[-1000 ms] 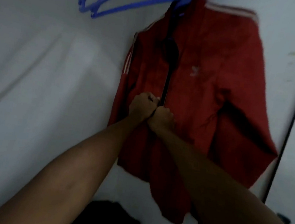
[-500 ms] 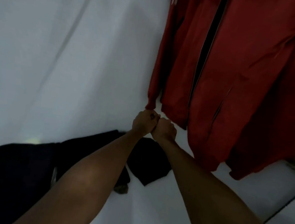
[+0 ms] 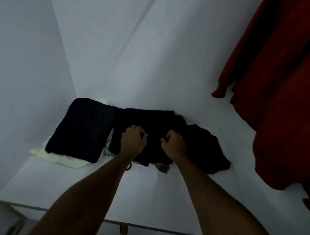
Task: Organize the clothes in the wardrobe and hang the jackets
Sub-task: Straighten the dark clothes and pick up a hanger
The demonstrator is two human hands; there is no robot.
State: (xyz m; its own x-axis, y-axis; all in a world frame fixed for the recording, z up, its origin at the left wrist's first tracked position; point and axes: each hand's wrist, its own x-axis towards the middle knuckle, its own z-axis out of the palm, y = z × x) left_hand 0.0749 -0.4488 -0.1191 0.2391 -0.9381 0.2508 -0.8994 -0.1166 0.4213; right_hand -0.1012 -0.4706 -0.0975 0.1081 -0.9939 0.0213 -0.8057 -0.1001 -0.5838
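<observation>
On the wardrobe floor (image 3: 141,193), both hands grip dark folded clothes (image 3: 149,124).

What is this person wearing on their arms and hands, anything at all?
Nothing that shows. The left hand and right hand are bare, with no gloves, and no rings can be made out in the dim light. Both forearms are uncovered: no sleeves, watch or bracelet in view.

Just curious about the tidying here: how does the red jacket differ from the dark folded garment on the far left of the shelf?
The red jacket hangs loose at the right, its hem clear of the shelf; the dark folded garment lies flat on the shelf atop pale cloth. The red jacket is bright, the folded garment near black. Neither is touched: both hands work the middle dark pile.
</observation>
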